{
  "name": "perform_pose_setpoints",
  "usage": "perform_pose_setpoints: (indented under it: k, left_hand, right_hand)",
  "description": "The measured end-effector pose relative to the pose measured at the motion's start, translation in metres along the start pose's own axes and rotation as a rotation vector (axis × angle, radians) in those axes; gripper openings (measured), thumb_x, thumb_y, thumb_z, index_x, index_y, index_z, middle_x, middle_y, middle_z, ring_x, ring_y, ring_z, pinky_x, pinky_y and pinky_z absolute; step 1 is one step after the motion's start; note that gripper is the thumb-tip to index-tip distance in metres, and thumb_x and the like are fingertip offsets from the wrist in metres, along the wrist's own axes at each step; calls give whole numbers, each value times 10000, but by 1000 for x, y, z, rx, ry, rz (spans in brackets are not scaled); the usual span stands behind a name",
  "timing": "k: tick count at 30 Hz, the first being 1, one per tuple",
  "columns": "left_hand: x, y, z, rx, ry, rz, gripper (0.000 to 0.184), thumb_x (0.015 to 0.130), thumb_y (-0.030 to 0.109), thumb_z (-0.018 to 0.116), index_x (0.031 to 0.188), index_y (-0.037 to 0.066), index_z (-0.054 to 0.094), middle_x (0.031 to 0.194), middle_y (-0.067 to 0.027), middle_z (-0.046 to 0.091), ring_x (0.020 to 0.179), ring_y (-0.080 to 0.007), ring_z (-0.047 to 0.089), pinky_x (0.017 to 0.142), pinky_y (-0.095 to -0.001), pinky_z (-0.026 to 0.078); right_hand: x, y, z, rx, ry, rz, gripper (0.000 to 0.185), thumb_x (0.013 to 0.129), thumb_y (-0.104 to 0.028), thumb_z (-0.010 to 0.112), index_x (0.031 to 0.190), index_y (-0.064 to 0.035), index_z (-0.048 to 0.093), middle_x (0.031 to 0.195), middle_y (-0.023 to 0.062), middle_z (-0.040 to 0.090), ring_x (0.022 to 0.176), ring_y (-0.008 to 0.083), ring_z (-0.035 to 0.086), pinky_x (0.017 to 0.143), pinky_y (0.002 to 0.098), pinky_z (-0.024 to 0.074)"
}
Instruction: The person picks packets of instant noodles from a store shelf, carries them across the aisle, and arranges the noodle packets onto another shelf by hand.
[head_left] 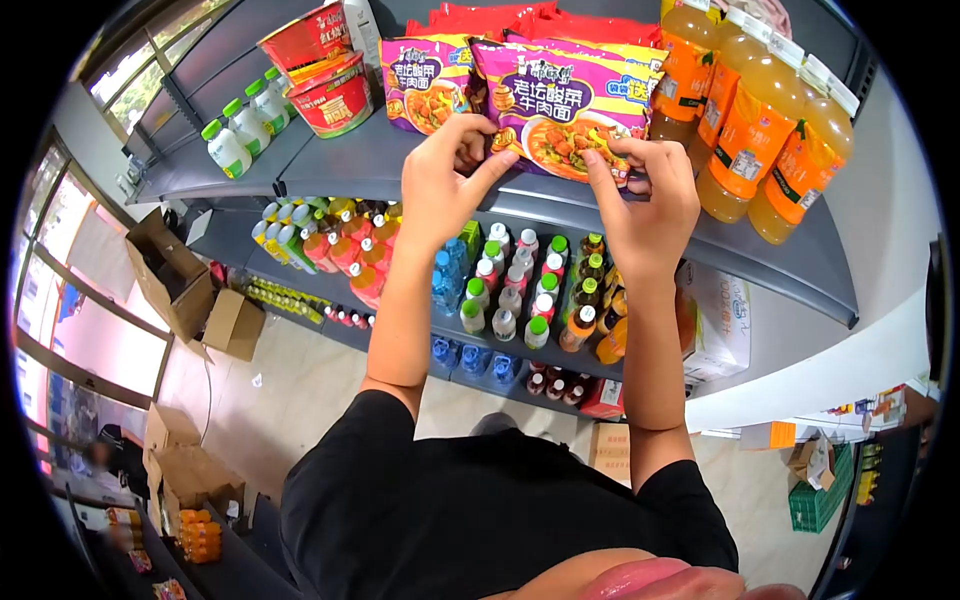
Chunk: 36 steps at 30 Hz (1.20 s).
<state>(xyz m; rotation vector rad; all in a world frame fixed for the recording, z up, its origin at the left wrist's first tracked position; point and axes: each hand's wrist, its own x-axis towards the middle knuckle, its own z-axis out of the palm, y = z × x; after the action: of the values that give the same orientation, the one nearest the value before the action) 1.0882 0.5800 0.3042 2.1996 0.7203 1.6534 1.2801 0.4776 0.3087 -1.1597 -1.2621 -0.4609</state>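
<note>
A purple instant noodle packet [560,105], printed with a bowl of noodles, stands upright at the front of the top shelf. My left hand [452,175] pinches its lower left corner between thumb and fingers. At its lower right edge, my right hand [648,200] grips it the same way, with the fingers curled. A second purple noodle packet [425,80] stands just left of it, near my left knuckles. Behind these are more packets, including red noodle packets [590,28]. Large bottles of orange drink [755,110] stand right of my right hand.
Red noodle tubs [335,95] are stacked on the left of the top shelf [300,165], beside small green-capped bottles [225,150]. Rows of drink bottles [510,280] fill the shelf below my arms. Cardboard boxes [235,325] lie on the floor at left.
</note>
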Motion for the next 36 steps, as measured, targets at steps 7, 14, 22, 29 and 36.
perform_pose_setpoints:
  k: [7,14,22,29,36]
  left_hand:
    - [0,-2,0,42,-28,-13,281,813,204,857,949,43,671,751,-15,602,658,-113,554,616,-253,470]
    - [1,4,-1,112,-86,18,234,846,139,819,970,23,658,806,-16,616,751,-100,564,683,-256,452]
    - [-4,-12,-1,-196,129,-124,365,956,163,735,730,73,463,677,85,425,629,-26,344,563,-220,280]
    - [-6,-14,-6,-262,93,-54,457,978,88,657,654,84,335,656,77,316,636,-44,247,546,-286,185]
    - [-7,-15,-6,-138,9,-35,484,937,56,665,633,56,288,589,53,287,586,-50,247,507,-303,188]
  right_hand:
    - [-4,1,-5,-18,-65,60,208,810,-169,824,787,-136,620,547,9,508,476,182,505,479,339,399]
    - [-5,1,-5,-34,-103,30,220,798,-179,814,763,-140,601,579,3,580,500,179,567,483,332,421]
    - [-5,3,-6,58,-102,49,211,825,-158,805,753,-84,621,519,-3,314,473,101,294,467,293,276]
    - [-5,3,-10,36,-154,68,208,789,-191,795,743,-133,600,532,4,497,482,174,522,468,338,378]
    - [-7,5,-7,97,-126,49,327,811,-117,749,650,-65,469,511,39,342,465,172,348,459,331,301]
